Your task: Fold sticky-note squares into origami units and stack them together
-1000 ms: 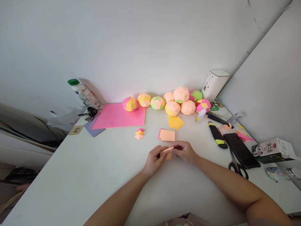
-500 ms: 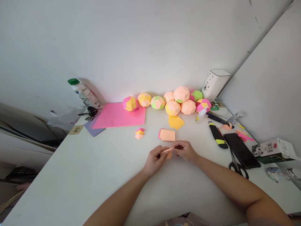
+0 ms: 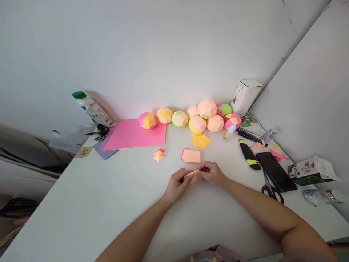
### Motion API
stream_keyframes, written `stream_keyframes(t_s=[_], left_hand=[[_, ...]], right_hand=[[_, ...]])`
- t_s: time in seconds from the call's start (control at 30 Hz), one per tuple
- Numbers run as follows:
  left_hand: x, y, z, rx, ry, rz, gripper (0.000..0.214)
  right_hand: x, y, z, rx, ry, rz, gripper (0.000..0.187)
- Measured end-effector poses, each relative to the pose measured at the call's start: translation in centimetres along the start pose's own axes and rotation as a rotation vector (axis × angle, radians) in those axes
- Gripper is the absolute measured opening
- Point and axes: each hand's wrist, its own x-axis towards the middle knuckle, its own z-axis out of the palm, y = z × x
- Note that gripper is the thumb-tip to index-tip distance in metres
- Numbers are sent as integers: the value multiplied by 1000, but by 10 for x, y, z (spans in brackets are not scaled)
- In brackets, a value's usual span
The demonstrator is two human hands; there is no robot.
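Between my fingers is a small peach piece of paper (image 3: 194, 179), seen partly edge-on and bent or folded. My left hand (image 3: 176, 185) pinches its left side, and my right hand (image 3: 212, 173) pinches its right end. The fingers hide much of the paper. Just beyond my hands lies a stack of peach and pink paper cards (image 3: 192, 156). Left of it sit small folded paper pieces (image 3: 159, 154) in pink, yellow and peach. Yellow paper pieces (image 3: 201, 141) lie behind the cards.
Several faceted paper balls (image 3: 207, 109) line the wall. On the left are a pink sheet (image 3: 131, 134), keys (image 3: 101, 131) and a green-capped bottle (image 3: 95, 109). At right lie a utility knife (image 3: 249, 154), scissors (image 3: 269, 189), a phone (image 3: 276, 171), a glue bottle (image 3: 230, 131) and a milk carton (image 3: 312, 171).
The whole view has shifted slightly, so things sit a little further left. Both hands keep their pinch on the peach paper, with hardly any visible movement.
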Motion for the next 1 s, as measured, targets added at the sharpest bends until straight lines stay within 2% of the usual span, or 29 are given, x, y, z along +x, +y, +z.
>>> stream_keyframes(t_s=[1.0], left_hand=[[-1, 0, 0, -20, 0, -16, 26]], right_hand=[[3, 2, -4, 61, -11, 44, 20]])
